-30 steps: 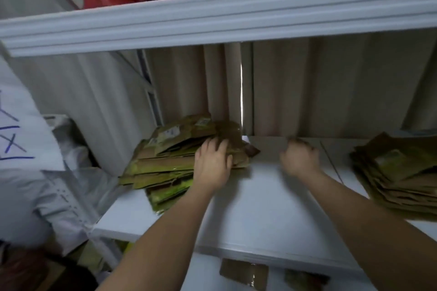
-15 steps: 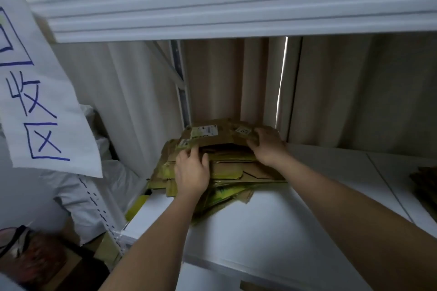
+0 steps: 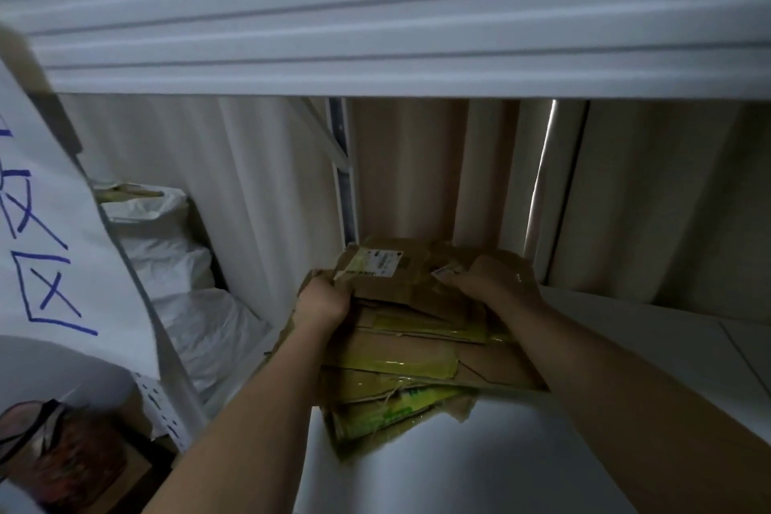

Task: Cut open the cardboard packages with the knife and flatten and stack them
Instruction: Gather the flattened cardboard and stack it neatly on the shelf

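We are looking down from head height into a white shelving unit, with both our bare forearms reaching forward. A stack of flattened cardboard packages (image 3: 413,351) is lying on the white shelf (image 3: 479,467), pushed toward its back left corner, close to the metal upright (image 3: 346,196) of the rack. The pieces are brown, many carrying strips of yellow tape, and the lowest ones are sticking out toward us with green and yellow printing. The topmost piece is bearing a white shipping label (image 3: 375,262) near its far edge.

Our left hand (image 3: 323,305) is gripping the left edge of the upper pieces, fingers curled around the cardboard. Our right hand (image 3: 494,284) is resting on top of the stack at its far right side, fingers bent down over the upper piece and holding it; the fingertips themselves are hidden from us.

Above the hands, the ribbed white front edge of the upper shelf (image 3: 396,25) is crossing the whole view. Behind the stack, a pale curtain (image 3: 646,200) is hanging in folds, with a thin line of light showing through a gap. At the left, a white paper sign (image 3: 54,263) with blue handwritten characters is hanging from the rack, and white plastic bags (image 3: 179,271) are piled beyond it.
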